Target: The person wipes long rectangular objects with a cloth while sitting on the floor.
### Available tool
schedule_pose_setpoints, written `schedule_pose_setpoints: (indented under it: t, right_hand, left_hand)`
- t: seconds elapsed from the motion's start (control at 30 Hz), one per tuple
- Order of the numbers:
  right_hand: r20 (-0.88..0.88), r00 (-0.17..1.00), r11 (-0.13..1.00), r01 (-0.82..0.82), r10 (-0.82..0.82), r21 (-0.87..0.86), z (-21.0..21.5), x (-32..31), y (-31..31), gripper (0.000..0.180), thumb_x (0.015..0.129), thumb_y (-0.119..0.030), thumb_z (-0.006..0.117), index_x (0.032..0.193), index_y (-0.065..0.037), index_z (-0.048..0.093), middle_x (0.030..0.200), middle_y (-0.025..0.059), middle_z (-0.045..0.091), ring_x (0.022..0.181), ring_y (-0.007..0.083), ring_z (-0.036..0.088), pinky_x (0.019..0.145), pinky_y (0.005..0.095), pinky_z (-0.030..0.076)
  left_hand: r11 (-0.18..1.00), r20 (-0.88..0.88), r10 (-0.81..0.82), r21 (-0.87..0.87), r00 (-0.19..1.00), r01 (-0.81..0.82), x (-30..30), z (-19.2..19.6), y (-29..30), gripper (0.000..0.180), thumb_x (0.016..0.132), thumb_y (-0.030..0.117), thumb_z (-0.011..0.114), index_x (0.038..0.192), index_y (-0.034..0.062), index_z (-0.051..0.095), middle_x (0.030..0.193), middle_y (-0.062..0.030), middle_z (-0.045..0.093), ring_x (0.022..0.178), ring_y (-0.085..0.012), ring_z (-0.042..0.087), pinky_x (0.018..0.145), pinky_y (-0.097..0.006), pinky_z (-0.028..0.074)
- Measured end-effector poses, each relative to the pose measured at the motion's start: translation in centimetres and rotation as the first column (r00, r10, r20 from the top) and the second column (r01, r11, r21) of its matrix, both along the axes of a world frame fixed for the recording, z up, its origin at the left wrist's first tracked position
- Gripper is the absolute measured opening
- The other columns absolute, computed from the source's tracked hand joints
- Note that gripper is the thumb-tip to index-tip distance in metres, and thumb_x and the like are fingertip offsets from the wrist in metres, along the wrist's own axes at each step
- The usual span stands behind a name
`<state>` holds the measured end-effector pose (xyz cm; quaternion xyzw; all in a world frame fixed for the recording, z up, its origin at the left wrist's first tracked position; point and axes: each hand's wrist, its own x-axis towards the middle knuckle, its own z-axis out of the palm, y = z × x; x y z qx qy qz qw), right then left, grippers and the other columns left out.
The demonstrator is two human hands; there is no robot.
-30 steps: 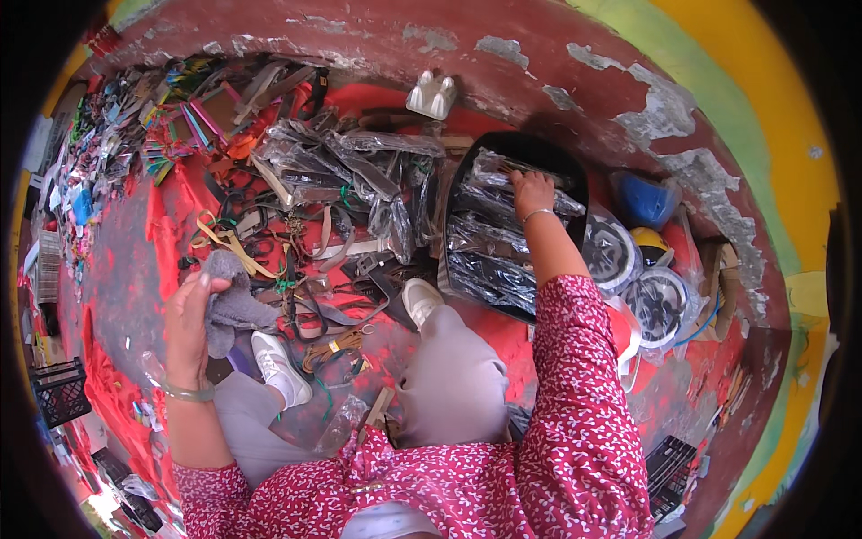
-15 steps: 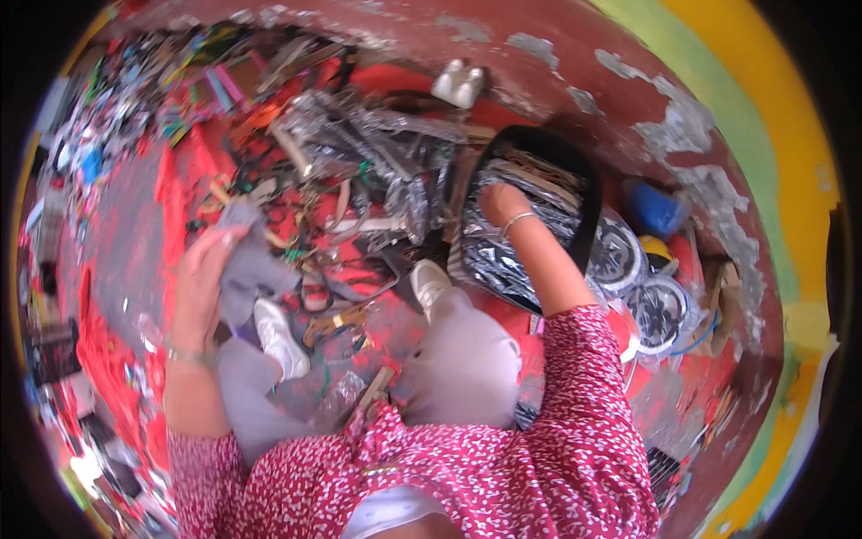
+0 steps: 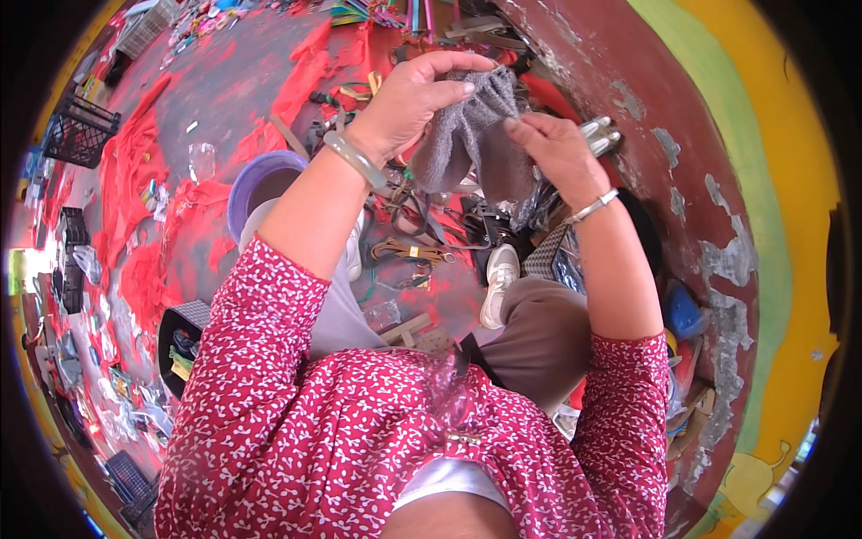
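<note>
- Both hands are now up in front of me, at the gray cloth; half a second ago only the left hand had it, low by the knee, while the right hand was down in the black tub.
- The left grip is closed: thumb and fingers pinch the cloth's upper edge, gathering it in folds.
- The right grip is closed too, thumb and fingertips nipping the cloth's right side.
- The cloth hangs between the hands, in the air over the floor, its lower part drooping in front of the strewn straps.
- My view has swung: the wall now runs steeply down the right side, and the tub is largely hidden behind the right forearm.
- A purple bucket now shows just beside the left forearm.
- At the floor's right edge I read a tight side: the white shoes sit near the right hand, and the wall rises just beyond them.
- I get more room leftward, where a broad stretch of floor runs toward the black crate near the left edge.
</note>
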<state>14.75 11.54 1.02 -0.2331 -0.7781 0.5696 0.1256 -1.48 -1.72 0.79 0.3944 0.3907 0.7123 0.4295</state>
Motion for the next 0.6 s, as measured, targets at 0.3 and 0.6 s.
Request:
schedule_pose_setpoints:
  t: [0.3,0.6]
  right_hand:
    - [-0.546,0.838,0.844,-0.277,-0.022,-0.459,4.2,3.7,-2.4,0.043,0.086,-0.026,0.050,0.113,0.007,0.052,0.108,0.0148,0.060,0.101,0.0258,0.057,0.088,0.0367,0.045]
    - [-0.668,0.591,0.686,-0.248,-0.452,-0.684,4.5,10.0,2.1,0.053,0.083,-0.040,0.047,0.115,0.002,0.053,0.112,0.0135,0.058,0.106,0.0285,0.054,0.094,0.0415,0.039]
  left_hand:
    - [0.960,-0.112,0.178,-0.197,0.978,-0.198,-6.4,-0.6,-5.4,0.033,0.084,0.008,0.056,0.116,0.0023,0.054,0.113,-0.0069,0.057,0.109,-0.0141,0.052,0.091,-0.029,0.042]
    - [0.738,-0.109,0.454,-0.510,0.884,-0.441,-12.2,-5.5,-8.3,0.018,0.085,0.012,0.052,0.098,0.0031,0.060,0.093,-0.0066,0.062,0.084,-0.0135,0.058,0.071,-0.027,0.047]
